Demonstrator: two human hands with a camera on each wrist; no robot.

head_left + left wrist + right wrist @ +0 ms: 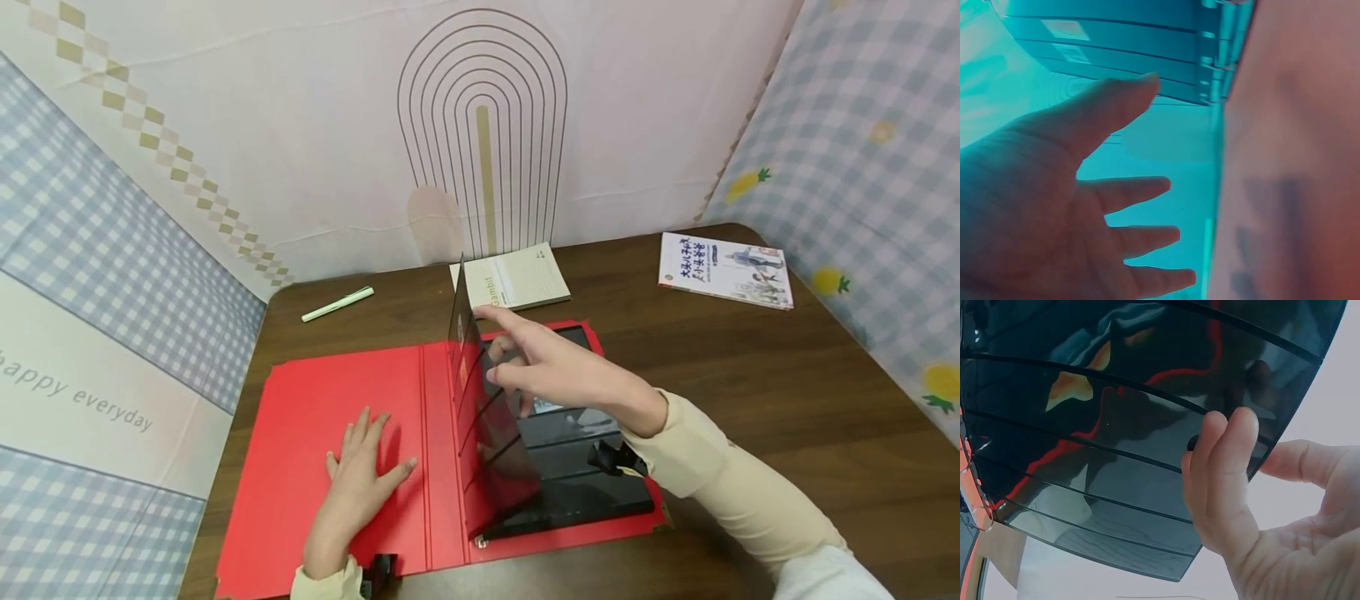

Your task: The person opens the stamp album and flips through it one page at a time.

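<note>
Overall, a dark brown wood-grain table [720, 367] spreads across the scene, enclosed by hanging cloth: a white backdrop [322, 167] printed with nested arches on the far side, a left gingham cloth [97, 208] lettered "happy everyday", and a right gingham cloth [862, 125] with yellow pineapples. A red ring-bound album [444, 450] lies open in the near middle of the table, its red cover [292, 450] flat to the left. The left hand [358, 479] hovers over that cover, fingers spread and holding nothing. The right hand [555, 358], reaching in from the right, has the free edge of a raised black pocket page [487, 467] between its thumb and bent fingers, the index finger nearly straight. Beyond lie a pale green pen [337, 305] at far left, a "Gambit" notebook [528, 275] just behind the album, and a booklet [723, 271] with a Chinese title at far right.
</note>
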